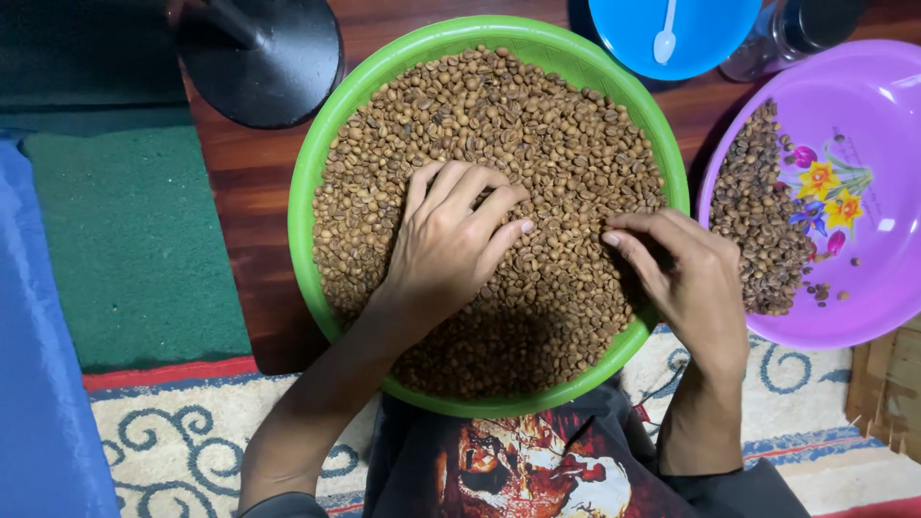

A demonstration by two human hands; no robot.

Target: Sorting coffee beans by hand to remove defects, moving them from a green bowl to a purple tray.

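A round green basin (326,144) full of light brown beans (537,125) sits in front of me on the floor. My left hand (451,245) lies palm down on the beans near the basin's middle, fingers spread. My right hand (686,278) rests over the basin's right rim, its fingers curled and touching the beans. Whether it pinches any bean, I cannot tell. A purple basin (883,105) with a flower print stands at the right and holds a smaller pile of darker beans (763,221).
A blue bowl (710,29) with a white spoon (665,38) sits at the top. A dark jar (791,34) stands next to it. A black round stand base (273,67) is at top left. Green mat (134,240), patterned rug (173,432), blue cloth (38,384) lie left.
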